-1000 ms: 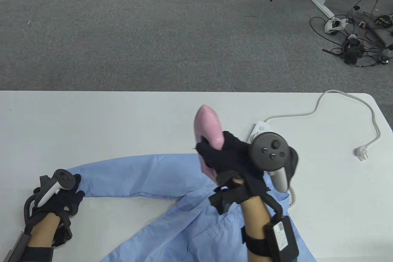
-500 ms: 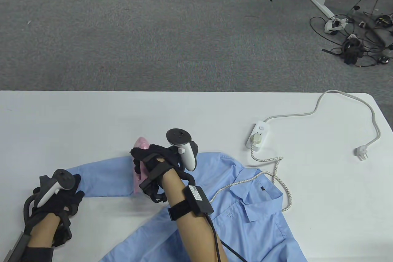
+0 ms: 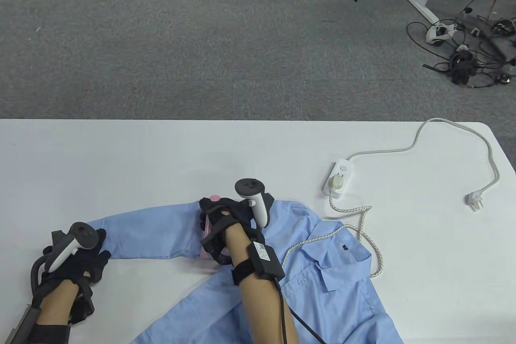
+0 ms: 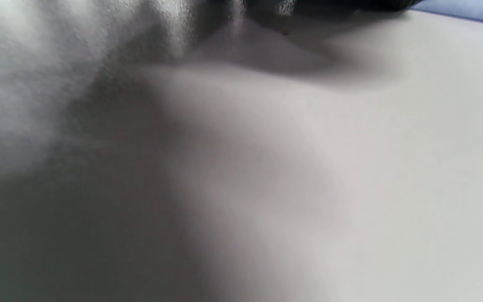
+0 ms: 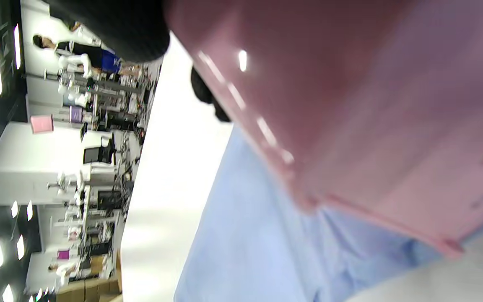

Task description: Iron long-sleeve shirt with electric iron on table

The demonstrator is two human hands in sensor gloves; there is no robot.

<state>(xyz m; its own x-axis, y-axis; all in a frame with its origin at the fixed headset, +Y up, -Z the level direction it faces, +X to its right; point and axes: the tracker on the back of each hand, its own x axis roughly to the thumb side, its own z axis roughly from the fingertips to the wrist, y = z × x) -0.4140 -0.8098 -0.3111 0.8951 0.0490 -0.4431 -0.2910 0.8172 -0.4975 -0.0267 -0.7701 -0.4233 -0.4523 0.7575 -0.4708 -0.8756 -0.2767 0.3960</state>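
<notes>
A light blue long-sleeve shirt [image 3: 322,279] lies on the white table [image 3: 121,158], one sleeve [image 3: 153,231] stretched out to the left. My left hand [image 3: 98,247] rests flat on the cuff end of that sleeve and holds it down. My right hand [image 3: 217,211] grips the handle of the pink iron [image 3: 204,235], which sits on the sleeve near the shoulder. In the right wrist view the pink iron [image 5: 350,105] fills the frame above the blue shirt [image 5: 245,243]. The left wrist view is blurred and shows mostly the table [image 4: 308,167].
The iron's braided cord [image 3: 363,231] runs across the collar to a white power strip [image 3: 338,176] at mid right. The strip's own cable [image 3: 443,124] loops to a loose plug [image 3: 475,201] near the table's right edge. Grey carpet lies beyond the far edge.
The right hand brought the iron down from the air above the collar onto the sleeve, then slid it right toward the shoulder. The left hand has not moved.
</notes>
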